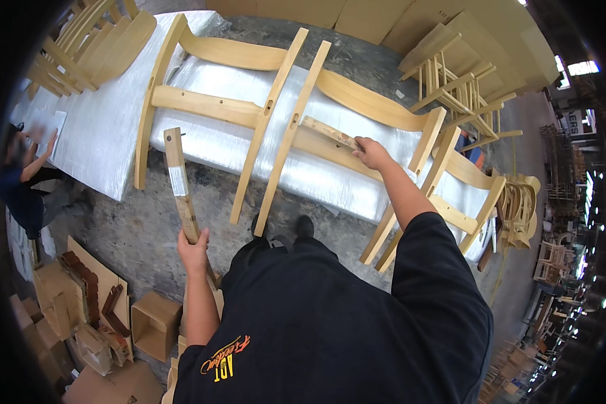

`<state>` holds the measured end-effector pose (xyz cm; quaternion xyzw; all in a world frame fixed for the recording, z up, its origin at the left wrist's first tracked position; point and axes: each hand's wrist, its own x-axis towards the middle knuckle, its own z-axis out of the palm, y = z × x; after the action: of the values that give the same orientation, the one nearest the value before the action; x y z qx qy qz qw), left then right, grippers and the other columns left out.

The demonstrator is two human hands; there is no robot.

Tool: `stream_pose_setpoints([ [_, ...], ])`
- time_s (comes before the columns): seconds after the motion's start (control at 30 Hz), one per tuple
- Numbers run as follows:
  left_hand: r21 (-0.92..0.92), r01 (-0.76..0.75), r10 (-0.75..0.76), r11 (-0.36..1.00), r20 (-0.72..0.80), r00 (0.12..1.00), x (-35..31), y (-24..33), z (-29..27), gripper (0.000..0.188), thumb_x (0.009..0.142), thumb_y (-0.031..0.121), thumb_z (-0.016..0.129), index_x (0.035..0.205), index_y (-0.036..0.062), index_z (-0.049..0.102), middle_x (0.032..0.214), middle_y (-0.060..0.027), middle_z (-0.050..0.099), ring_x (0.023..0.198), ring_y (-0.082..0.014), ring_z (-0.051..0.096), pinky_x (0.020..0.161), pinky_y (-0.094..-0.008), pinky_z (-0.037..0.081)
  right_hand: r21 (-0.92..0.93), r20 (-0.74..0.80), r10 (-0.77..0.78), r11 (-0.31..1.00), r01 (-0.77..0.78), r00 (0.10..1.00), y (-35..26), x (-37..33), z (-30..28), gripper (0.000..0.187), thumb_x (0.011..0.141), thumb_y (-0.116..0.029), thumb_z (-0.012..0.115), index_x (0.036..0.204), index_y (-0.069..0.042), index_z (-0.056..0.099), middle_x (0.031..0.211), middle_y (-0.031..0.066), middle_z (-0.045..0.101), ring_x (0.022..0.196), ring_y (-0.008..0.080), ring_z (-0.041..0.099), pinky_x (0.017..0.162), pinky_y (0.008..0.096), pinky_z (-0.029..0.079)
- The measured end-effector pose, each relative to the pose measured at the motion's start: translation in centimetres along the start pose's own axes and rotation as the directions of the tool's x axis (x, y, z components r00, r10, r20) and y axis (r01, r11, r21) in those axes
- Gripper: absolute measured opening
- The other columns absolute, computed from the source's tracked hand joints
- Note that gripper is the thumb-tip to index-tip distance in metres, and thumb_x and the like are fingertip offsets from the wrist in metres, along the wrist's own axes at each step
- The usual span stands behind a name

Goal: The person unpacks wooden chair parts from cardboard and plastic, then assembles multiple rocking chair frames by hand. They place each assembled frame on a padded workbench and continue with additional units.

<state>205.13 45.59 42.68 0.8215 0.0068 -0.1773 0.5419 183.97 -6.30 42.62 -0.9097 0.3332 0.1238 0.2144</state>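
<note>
My left hand [194, 252] is closed round a long wooden bar [183, 186] that bears a white label and has a small dark peg near its top end. In my right hand [374, 155] is a shorter wooden stick [332, 133] with markings on its face. That stick lies over or just above the middle wooden chair frame [367, 108], close to its lower rail; whether it touches cannot be made out. To its left a similar chair frame [209, 106] leans on the plastic-wrapped bench [249, 145]. A third chair frame [454, 213] stands at the right.
At the left edge a person [27, 172] works with a flat panel. Stacked chair parts [108, 50] lie at the upper left. Cardboard boxes [156, 326] sit on the floor at the lower left. Wooden stools [454, 84] and curved pieces [520, 209] stand right.
</note>
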Motion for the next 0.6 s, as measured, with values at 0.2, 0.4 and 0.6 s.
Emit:
stream_pose_setpoints([
  [0.2,0.094,-0.007,0.011,0.996,-0.037,0.999,-1.4,0.8,0.8,0.026,0.083,0.008,0.082,0.098,0.0008,0.062,0.079,-0.0042,0.065,0.064,-0.0125,0.060,0.057,-0.0284,0.050,-0.153,-0.226,-0.089,0.987,0.055,0.970,-1.3,-1.8,2.2,0.040,0.092,-0.027,0.072,0.126,-0.012,0.058,0.112,0.0131,0.067,0.106,0.0349,0.066,0.091,0.0503,0.051],
  [0.4,0.072,-0.029,0.030,0.997,-0.022,0.999,-2.7,1.3,2.3,0.027,0.082,0.009,0.083,0.098,0.0011,0.063,0.081,-0.0050,0.066,0.068,-0.0129,0.061,0.061,-0.0299,0.051,-0.190,-0.214,-0.101,0.980,0.060,0.972,-1.3,-2.2,2.3,0.041,0.092,-0.024,0.071,0.128,-0.010,0.056,0.113,0.0136,0.066,0.106,0.0344,0.067,0.091,0.0497,0.051],
  [0.6,0.214,-0.121,0.113,0.969,0.052,0.992,-2.3,1.6,2.3,0.031,0.080,0.011,0.085,0.100,0.0011,0.063,0.082,-0.0053,0.067,0.070,-0.0134,0.061,0.065,-0.0308,0.052,-0.137,-0.233,-0.146,0.984,0.116,0.961,-0.5,-2.0,2.5,0.040,0.087,-0.017,0.073,0.122,-0.006,0.056,0.109,0.0146,0.065,0.104,0.0353,0.067,0.090,0.0482,0.052],
])
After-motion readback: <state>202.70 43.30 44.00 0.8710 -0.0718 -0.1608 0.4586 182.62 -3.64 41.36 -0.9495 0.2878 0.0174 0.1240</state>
